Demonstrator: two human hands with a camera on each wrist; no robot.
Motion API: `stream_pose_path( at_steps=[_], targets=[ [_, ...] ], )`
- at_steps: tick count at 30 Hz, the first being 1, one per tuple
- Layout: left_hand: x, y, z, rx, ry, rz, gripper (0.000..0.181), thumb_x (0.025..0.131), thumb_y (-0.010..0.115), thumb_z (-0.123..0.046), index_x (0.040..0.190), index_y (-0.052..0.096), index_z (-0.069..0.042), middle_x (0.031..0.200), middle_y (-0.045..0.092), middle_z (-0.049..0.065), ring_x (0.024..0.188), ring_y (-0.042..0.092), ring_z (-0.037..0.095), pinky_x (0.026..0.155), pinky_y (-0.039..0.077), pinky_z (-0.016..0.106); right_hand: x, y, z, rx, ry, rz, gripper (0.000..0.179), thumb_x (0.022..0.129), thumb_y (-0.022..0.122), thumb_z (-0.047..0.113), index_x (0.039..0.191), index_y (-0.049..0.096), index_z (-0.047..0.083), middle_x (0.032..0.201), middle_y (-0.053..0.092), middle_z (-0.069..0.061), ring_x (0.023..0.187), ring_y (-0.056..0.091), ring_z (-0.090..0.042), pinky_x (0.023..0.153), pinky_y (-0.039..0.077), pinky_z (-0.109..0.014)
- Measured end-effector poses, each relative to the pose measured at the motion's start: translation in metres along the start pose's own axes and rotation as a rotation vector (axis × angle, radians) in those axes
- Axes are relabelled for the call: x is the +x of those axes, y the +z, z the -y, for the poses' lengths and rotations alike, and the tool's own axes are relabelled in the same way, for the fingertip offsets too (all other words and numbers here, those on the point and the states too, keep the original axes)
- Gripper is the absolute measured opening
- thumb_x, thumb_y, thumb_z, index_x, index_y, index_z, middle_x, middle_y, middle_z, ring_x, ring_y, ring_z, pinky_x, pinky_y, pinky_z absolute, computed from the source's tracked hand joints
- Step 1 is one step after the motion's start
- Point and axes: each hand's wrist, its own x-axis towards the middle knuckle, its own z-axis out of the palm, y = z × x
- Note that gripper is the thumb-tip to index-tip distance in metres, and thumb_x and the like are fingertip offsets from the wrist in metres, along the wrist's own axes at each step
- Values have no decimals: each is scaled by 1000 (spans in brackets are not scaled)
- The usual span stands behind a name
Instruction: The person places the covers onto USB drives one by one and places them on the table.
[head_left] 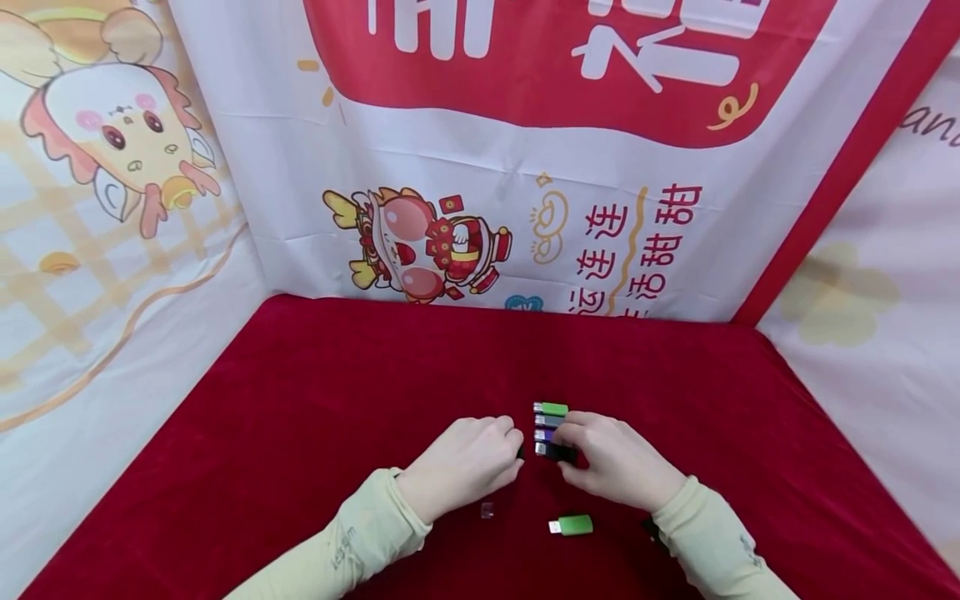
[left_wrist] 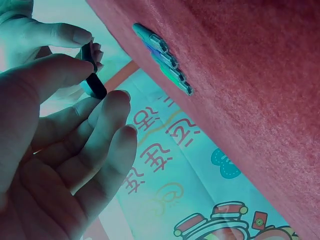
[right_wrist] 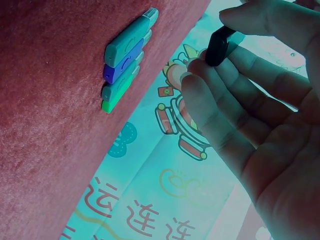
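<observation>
Between its thumb and fingertips my left hand [head_left: 468, 462] pinches a small black piece [left_wrist: 97, 87], whose rounded end shows in the left wrist view. My right hand [head_left: 618, 458] pinches another small black block [right_wrist: 217, 48] close over the near end of a row of USB flash drives. That row lies on the cloth between the hands and includes a green drive [head_left: 556, 409], a grey one [head_left: 553, 422] and a purple one [right_wrist: 125, 60]. Their silver ends point left. In the head view the right fingers partly cover the row. I cannot tell exactly what the black pieces are.
Nearer the body, a green USB flash drive [head_left: 576, 524] lies with its connector bare. A small clear cap [head_left: 487, 510] is below the left hand. Something dark [head_left: 650, 528] sits partly under the right sleeve. Red cloth [head_left: 337, 400] covers the table, with printed hangings around it.
</observation>
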Motion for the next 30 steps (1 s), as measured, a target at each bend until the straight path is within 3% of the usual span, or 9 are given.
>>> stream_pose_path(
  at_steps=[11,30],
  targets=[
    [1,1,0,4,1,-64,17,89,70,-26,80,63,-12,72,52,-1,57,51,10,48,43,21,0,0,1,31,-44,-38,18,77,80,11,92,70,9,90,60,4,66,53,-8,57,45,-17],
    [0,3,-2,-16,37,-53,16,90,68,-23,80,59,-13,72,51,-2,58,49,10,51,43,19,1,2,7,32,-116,-72,19,75,81,10,91,71,10,88,58,4,67,51,-7,58,44,-14]
  ],
)
